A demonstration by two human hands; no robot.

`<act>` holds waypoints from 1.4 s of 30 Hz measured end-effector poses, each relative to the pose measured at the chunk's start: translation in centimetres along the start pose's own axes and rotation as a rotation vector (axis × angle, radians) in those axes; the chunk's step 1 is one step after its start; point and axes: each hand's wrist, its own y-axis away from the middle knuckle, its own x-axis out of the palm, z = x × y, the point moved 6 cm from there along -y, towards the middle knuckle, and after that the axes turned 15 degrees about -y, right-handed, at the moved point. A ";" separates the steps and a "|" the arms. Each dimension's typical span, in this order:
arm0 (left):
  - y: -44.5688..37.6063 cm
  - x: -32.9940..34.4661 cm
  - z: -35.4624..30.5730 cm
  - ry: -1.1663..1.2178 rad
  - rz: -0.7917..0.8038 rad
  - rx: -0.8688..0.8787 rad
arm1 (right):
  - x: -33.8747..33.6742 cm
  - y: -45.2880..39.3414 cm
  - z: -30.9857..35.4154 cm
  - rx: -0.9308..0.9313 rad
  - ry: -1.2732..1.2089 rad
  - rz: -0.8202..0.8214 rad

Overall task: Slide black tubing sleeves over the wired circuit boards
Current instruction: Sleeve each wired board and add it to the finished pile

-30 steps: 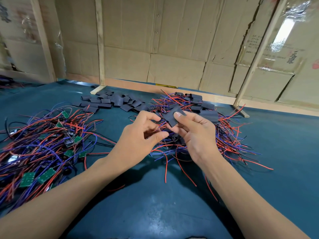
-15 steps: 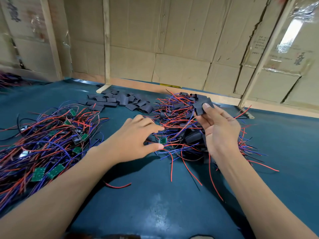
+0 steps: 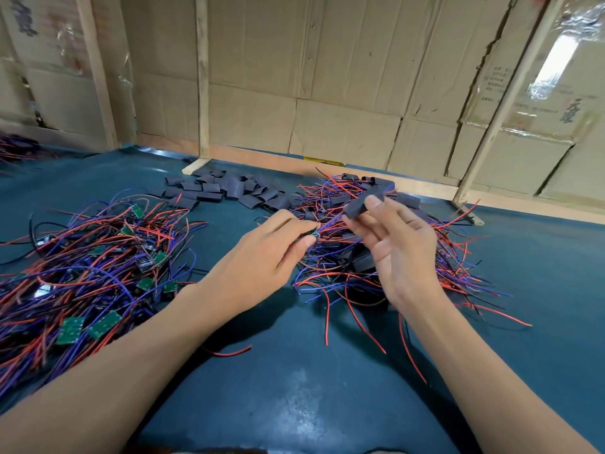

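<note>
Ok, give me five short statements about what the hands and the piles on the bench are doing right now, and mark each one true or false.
1. The right hand pinches a black sleeve between thumb and fingertips. True.
2. The left hand lies flat and empty on the bench. False: its fingertips pinch a small green board with red and blue wires.
3. The loose empty sleeves lie heaped at the far side of the blue bench top, near the cardboard wall. True.
4. The pile of bare green boards sits to the person's right. False: it lies to the left.
5. The held sleeve is already over the held board. False: the two are apart.
</note>
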 end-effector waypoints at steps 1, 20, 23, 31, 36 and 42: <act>0.0 -0.2 -0.1 0.013 -0.037 -0.006 | 0.3 0.3 -0.6 0.024 0.021 0.024; 0.5 -1.7 0.7 0.157 -0.312 -0.155 | 2.0 2.4 -4.3 0.379 -0.025 0.093; 0.4 -1.8 0.5 0.130 -0.228 -0.131 | 2.3 2.3 -3.7 0.383 0.030 0.127; -3.8 -3.7 6.2 -0.574 0.244 -0.295 | 1.9 0.9 4.3 -0.421 0.777 -0.047; -1.6 -3.5 14.0 -0.872 1.051 -0.541 | -0.8 -0.8 4.9 -0.376 1.552 -0.064; -1.9 -5.3 15.1 -0.523 0.785 -0.577 | -0.8 -0.3 3.5 -0.378 1.704 -0.217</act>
